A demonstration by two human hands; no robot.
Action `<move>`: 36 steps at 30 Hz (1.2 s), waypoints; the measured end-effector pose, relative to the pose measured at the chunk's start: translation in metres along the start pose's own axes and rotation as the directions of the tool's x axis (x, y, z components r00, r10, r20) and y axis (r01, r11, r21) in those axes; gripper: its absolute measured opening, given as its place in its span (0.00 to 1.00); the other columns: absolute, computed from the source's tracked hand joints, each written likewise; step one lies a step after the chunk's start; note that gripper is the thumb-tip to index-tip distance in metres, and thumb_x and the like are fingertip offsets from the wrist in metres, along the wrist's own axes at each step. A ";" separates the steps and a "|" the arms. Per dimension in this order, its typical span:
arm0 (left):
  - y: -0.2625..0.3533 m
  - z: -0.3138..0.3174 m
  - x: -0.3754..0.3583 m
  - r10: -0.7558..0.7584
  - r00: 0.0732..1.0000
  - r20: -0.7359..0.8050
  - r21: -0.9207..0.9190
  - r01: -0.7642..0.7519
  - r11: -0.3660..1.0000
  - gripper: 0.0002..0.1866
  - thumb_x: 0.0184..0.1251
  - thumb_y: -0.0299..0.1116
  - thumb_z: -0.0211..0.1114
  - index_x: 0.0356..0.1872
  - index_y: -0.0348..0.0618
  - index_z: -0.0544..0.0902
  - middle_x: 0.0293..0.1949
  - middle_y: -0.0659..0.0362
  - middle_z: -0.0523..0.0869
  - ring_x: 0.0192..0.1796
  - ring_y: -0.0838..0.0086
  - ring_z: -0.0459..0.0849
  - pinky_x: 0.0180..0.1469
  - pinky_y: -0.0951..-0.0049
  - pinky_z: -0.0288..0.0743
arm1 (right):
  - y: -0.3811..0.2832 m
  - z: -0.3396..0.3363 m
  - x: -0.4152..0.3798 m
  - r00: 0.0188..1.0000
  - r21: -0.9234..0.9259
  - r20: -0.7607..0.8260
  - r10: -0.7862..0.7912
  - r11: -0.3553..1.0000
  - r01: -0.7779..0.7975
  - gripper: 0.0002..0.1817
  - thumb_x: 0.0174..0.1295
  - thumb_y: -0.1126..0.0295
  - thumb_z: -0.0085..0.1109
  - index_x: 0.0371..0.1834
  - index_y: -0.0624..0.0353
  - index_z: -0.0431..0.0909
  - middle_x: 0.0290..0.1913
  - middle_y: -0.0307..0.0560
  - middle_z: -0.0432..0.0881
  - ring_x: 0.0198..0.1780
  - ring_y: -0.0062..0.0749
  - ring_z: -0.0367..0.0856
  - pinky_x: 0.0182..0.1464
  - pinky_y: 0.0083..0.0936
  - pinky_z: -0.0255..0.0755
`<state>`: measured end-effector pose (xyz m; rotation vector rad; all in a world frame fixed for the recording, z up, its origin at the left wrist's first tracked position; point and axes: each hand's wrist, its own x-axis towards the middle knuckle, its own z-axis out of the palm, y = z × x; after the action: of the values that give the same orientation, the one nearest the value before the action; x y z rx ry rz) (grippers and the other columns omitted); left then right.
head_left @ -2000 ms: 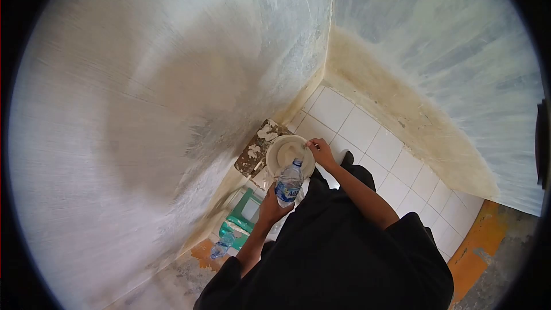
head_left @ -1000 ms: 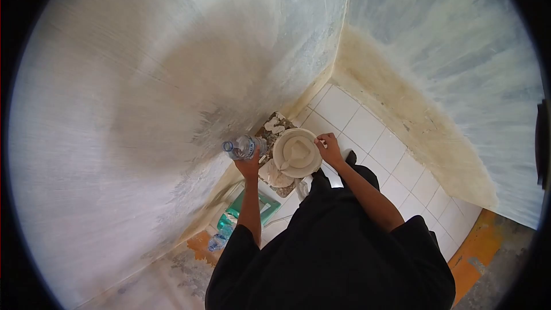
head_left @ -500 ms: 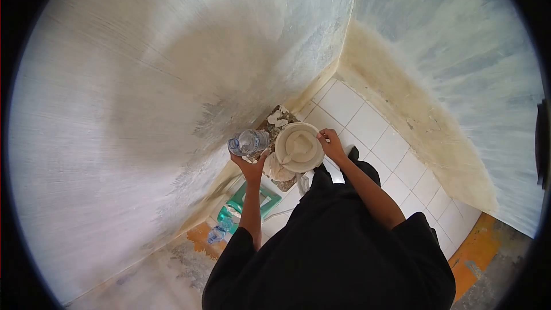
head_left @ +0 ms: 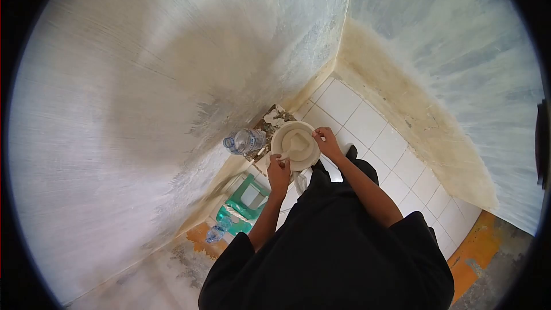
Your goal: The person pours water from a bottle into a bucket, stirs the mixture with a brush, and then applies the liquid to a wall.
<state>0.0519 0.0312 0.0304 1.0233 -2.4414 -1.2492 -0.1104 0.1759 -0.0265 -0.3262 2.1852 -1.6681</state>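
Observation:
A round pale bucket (head_left: pixel 276 136) holds off-white paste. My right hand (head_left: pixel 326 141) pinches its rim on the right side. At the near-left rim my left hand (head_left: pixel 279 172) has its fingers closed round the handle end of a paste-coated tool (head_left: pixel 295 152), whose broad part lies in the bucket; its exact kind is hard to make out under the paste. Just left of the bucket stands a clear plastic bottle (head_left: pixel 251 140), with an open-looking mouth and no hand on it.
Bucket and bottle rest on a paste-splattered surface (head_left: pixel 274 116) against the left wall (head_left: pixel 172 109). Lower left is a green plastic stool (head_left: pixel 244 195) with another clear bottle (head_left: pixel 217 233) beside it. White floor tiles (head_left: pixel 367 123) run to the right wall (head_left: pixel 413 92).
My left hand has let go of the clear bottle, moved right to the bucket and closed on the tool's handle. My right hand stays at the rim.

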 end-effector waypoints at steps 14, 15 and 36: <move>0.025 0.034 0.051 0.111 0.986 0.120 0.007 -0.113 0.994 0.17 0.69 0.37 0.65 0.50 0.32 0.81 0.32 0.46 0.84 0.31 0.58 0.85 0.36 0.61 0.78 | -0.001 -0.002 -0.001 1.000 -0.041 -0.001 -0.002 0.999 0.002 0.15 0.66 0.60 0.63 0.45 0.62 0.81 0.48 0.56 0.78 0.46 0.42 0.82 0.52 0.34 0.75; 0.034 0.030 0.050 0.137 0.983 0.119 0.071 -0.146 0.987 0.16 0.69 0.36 0.64 0.49 0.32 0.81 0.35 0.44 0.84 0.33 0.56 0.86 0.39 0.60 0.78 | 0.000 -0.002 -0.001 1.000 -0.036 -0.011 0.001 0.999 -0.001 0.14 0.65 0.61 0.63 0.44 0.61 0.81 0.47 0.56 0.79 0.46 0.42 0.82 0.52 0.34 0.75; 0.023 0.003 0.043 0.395 0.661 0.638 0.158 -0.614 0.773 0.09 0.67 0.30 0.59 0.43 0.39 0.84 0.40 0.50 0.80 0.43 0.52 0.83 0.46 0.56 0.78 | 0.002 0.000 0.003 0.999 0.025 -0.023 0.041 0.999 -0.040 0.13 0.65 0.64 0.65 0.45 0.61 0.82 0.48 0.55 0.81 0.44 0.42 0.86 0.48 0.32 0.79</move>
<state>0.0078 0.0136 0.0413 -0.1049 -3.1770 -1.0071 -0.1131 0.1754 -0.0293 -0.2548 2.1720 -1.6835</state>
